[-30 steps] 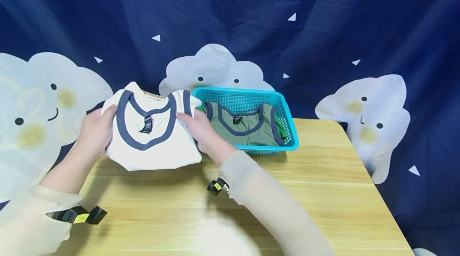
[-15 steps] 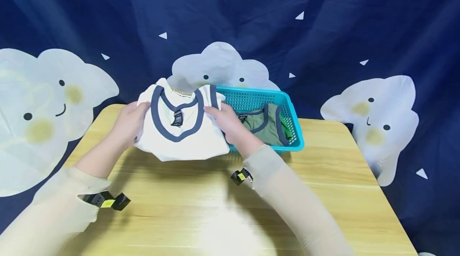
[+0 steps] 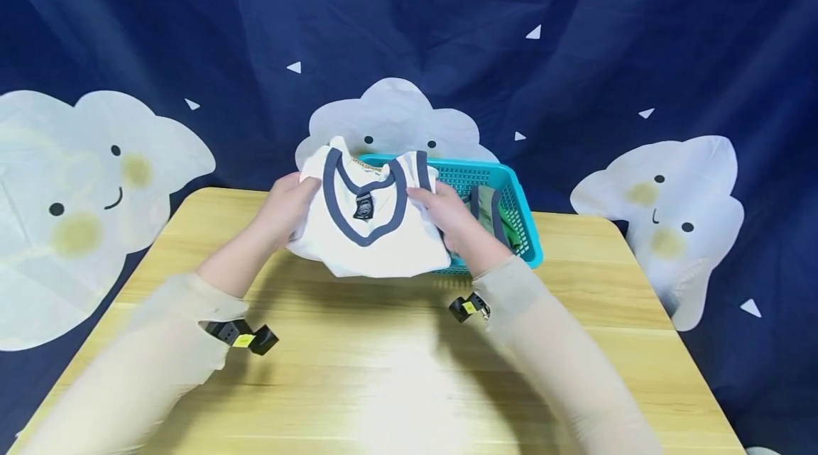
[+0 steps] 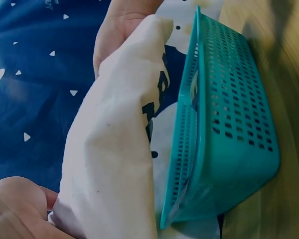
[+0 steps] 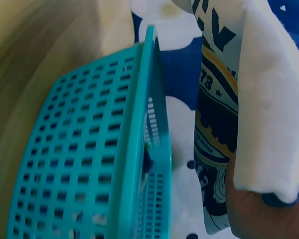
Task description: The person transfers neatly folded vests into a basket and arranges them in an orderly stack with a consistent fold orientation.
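A folded white shirt [image 3: 396, 242] with dark blue trim and a black neck label is held up between both hands. My left hand [image 3: 286, 206] grips its left side, thumb on top. The right hand [image 3: 450, 214] pinches its right side near the striped sleeve edge. Behind and partly beneath the shirt stands a teal plastic basket [image 3: 533, 249], its left part hidden in the head view. Inside it, a folded green shirt [image 3: 491, 206] with dark trim shows beside the right hand. Printed lettering on the white shirt's underside [image 5: 217, 114] appears in the right wrist view.
The basket rests on a light wooden table [image 3: 345, 355], close to its back edge. A dark blue curtain [image 3: 549, 86] with white clouds and small triangles hangs behind. Black wrist cameras [image 3: 262, 340] are strapped at both sleeves.
Both hands have carried the white shirt to the right, from beside the basket to above its left part. The shirt covers more of the green shirt now.
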{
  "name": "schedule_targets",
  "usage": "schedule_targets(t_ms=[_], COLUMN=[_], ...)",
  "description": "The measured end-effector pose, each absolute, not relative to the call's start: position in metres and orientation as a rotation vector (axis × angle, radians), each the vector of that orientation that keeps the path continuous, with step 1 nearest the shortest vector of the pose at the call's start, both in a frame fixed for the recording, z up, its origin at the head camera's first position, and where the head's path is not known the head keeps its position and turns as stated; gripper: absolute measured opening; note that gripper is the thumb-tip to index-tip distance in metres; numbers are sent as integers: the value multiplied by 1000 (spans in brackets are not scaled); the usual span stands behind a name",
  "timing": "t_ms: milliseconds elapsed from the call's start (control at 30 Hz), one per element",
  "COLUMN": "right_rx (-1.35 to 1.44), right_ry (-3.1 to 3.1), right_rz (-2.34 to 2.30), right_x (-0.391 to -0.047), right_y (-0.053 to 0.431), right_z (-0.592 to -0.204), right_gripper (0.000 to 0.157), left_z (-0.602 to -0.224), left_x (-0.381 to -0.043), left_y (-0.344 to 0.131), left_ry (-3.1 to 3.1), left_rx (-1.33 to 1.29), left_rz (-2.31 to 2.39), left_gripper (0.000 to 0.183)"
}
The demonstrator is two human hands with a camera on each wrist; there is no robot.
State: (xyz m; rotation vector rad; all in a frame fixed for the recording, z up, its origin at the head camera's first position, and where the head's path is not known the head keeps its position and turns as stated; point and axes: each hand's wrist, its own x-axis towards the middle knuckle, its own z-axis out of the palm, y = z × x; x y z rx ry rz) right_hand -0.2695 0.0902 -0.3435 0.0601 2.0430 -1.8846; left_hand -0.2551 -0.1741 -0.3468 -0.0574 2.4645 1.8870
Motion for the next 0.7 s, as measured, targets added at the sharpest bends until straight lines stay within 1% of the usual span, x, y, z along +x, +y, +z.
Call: schedule_targets(t_ms=[167, 433, 700], right_rx=[99, 124, 139], right_ry=[2093, 2159, 2241], right_rz=[-1864, -1835, -1775], right_x=[-271, -275, -280], right_y=[108, 129, 148], right_z=[-342, -344, -346], right_gripper=[32, 37, 42], left_z=[-350, -357, -365], left_x=[-261, -273, -284], left_y=[-159, -141, -120], left_ry=[2310, 2157, 2138], left_rx=[0, 43, 25], left_rz=[1935, 1883, 1848], left_gripper=[31, 38, 39])
